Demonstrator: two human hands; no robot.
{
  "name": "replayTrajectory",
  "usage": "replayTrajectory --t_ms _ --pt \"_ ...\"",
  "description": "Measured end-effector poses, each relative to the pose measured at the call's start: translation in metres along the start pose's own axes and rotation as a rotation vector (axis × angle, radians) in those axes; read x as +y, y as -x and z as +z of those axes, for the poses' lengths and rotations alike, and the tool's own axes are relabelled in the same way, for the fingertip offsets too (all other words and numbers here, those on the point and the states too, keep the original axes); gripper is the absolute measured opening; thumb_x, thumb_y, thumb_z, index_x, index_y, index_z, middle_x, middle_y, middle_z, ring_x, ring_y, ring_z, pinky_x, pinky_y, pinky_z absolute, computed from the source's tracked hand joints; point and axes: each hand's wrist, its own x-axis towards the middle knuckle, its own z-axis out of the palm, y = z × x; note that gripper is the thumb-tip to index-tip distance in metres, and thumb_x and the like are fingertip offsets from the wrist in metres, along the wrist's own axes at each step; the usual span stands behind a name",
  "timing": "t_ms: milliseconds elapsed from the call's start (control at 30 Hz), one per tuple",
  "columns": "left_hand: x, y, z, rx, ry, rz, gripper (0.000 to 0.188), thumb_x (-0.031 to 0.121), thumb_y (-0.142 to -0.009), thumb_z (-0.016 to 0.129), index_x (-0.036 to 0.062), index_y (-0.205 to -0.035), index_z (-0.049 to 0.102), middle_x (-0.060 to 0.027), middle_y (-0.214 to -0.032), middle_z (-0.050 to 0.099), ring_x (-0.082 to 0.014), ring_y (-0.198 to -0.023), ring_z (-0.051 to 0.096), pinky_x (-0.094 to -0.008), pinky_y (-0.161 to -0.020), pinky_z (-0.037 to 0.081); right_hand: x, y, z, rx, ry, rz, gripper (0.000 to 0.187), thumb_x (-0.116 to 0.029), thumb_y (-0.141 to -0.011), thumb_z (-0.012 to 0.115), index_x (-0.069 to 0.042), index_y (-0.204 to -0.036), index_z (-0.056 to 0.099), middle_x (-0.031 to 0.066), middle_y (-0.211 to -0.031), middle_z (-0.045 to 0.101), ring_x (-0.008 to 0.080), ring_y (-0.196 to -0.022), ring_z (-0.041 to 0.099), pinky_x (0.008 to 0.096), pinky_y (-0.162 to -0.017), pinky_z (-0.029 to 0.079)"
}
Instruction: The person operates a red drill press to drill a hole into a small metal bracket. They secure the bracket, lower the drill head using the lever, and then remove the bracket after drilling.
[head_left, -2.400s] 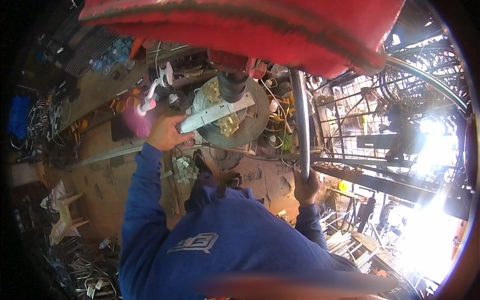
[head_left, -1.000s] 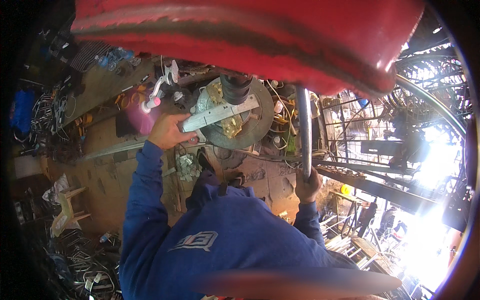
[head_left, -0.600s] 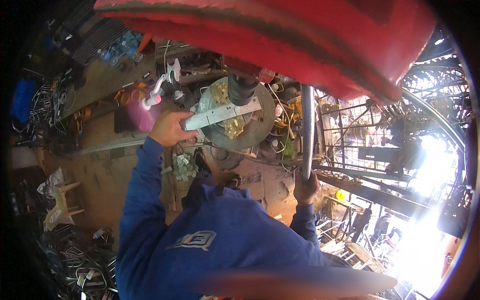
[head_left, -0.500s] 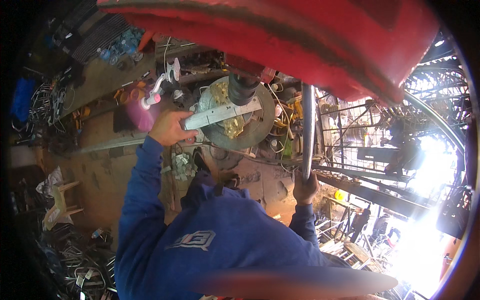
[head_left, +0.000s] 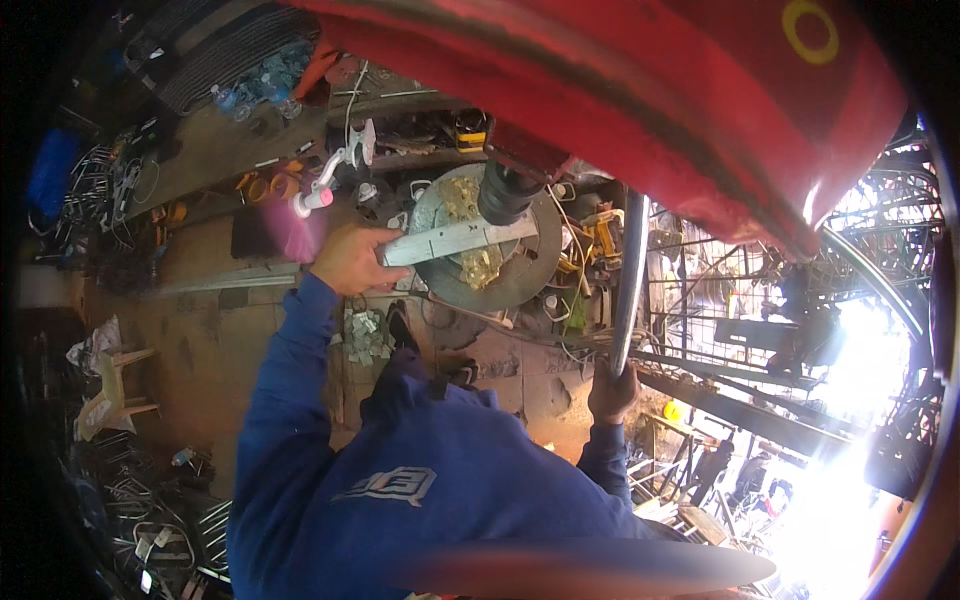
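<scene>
My left hand (head_left: 350,260) is closed on one end of a flat pale metal bar (head_left: 440,243). Dark cross marks show along the bar, which lies across a round metal machine table (head_left: 535,275). Above the bar's far part stands the black spindle (head_left: 507,190) of a big red machine (head_left: 620,90); it hides any tool tip, so contact with the bar cannot be seen. Brassy, rough-looking pieces (head_left: 482,266) rest on the table on both sides of the bar. Lower right, my right hand (head_left: 612,390) wraps round the bottom end of a long metal lever (head_left: 630,280).
A white clip-on lamp (head_left: 335,178) with a pinkish glow stands left of the table. Small metal plates (head_left: 367,335) are piled on the floor below it. A pale chair (head_left: 115,390) lies far left. Metal racks and bars (head_left: 750,330) crowd the right side.
The whole view has shifted slightly, so the machine and table appear a little further right and lower. Both hands keep their holds on the bar and the lever.
</scene>
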Motion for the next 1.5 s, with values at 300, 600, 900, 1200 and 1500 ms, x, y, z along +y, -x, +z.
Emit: replayTrajectory --t_ms 300,600,900,1200,1500 --pt "-0.001 0.000 0.001 0.017 -0.043 0.147 0.058 0.030 -0.075 0.082 -0.0030 -0.121 0.065 -0.0095 -0.070 0.072 -0.0181 -0.066 0.072 -0.0306 -0.066 0.054 0.007 -0.001 0.004 0.044 -0.057 -0.006 0.027 -0.022 -0.081 0.079 -0.005 -0.100 0.069 0.0112 -0.075 0.070 0.0244 -0.067 0.068 0.0375 -0.063 0.053" --pt "0.002 0.001 0.000 0.022 -0.048 0.153 0.056 0.027 -0.076 0.082 -0.0033 -0.120 0.066 -0.0088 -0.067 0.071 -0.0167 -0.062 0.071 -0.0300 -0.063 0.053 0.012 -0.003 0.003 0.029 0.038 -0.149 0.031 -0.019 -0.082 0.077 -0.004 -0.107 0.065 0.0164 -0.076 0.067 0.0339 -0.067 0.067 0.0411 -0.062 0.052" --pt "0.004 0.000 -0.002 0.047 -0.057 0.165 0.054 0.027 -0.074 0.083 -0.0016 -0.117 0.068 -0.0109 -0.073 0.073 -0.0186 -0.062 0.072 -0.0311 -0.065 0.054 0.012 -0.004 0.005 0.033 0.037 -0.131 0.033 -0.020 -0.082 0.077 -0.004 -0.109 0.065 0.0179 -0.081 0.068 0.0363 -0.072 0.068 0.0422 -0.064 0.053" --pt "0.002 -0.001 -0.002 0.063 -0.056 0.163 0.051 0.026 -0.072 0.083 0.0012 -0.115 0.070 -0.0120 -0.074 0.073 -0.0200 -0.062 0.072 -0.0308 -0.065 0.055 0.015 -0.005 0.007 0.011 -0.012 -0.053 0.031 -0.021 -0.082 0.078 -0.004 -0.105 0.066 0.0182 -0.082 0.069 0.0364 -0.073 0.068 0.0433 -0.065 0.053" --pt "0.001 -0.003 -0.006 0.062 -0.108 0.182 0.053 0.032 -0.070 0.082 0.0033 -0.113 0.071 -0.0154 -0.077 0.072 -0.0286 -0.067 0.071 -0.0364 -0.067 0.054 0.016 -0.005 0.008 0.003 0.058 -0.023 0.031 -0.024 -0.084 0.076 -0.003 -0.104 0.065 0.0192 -0.083 0.069 0.0380 -0.074 0.068 0.0448 -0.066 0.053"
